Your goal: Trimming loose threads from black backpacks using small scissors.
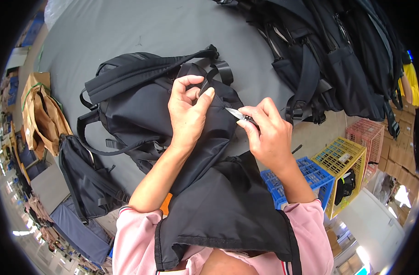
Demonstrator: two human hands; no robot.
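Note:
A black backpack [140, 110] lies on the grey table, its padded shoulder strap [127, 78] uppermost. My left hand [187, 110] pinches a narrow black webbing strap [209, 79] between thumb and fingers at the pack's right end. Close beside it, my right hand [271, 135] is closed around a small pair of thread snips [237, 113]. The pointed silver blades lie against the black fabric, just below and right of the left fingertips. Whether a thread sits between the blades is too small to tell.
More black backpacks [324, 59] are heaped at the table's [140, 23] right. Another black bag [88, 178] hangs at the left edge near a brown paper bag [40, 119]. Blue [305, 176] and yellow crates [342, 156] stand lower right. A person in yellow [411, 82] is at far right.

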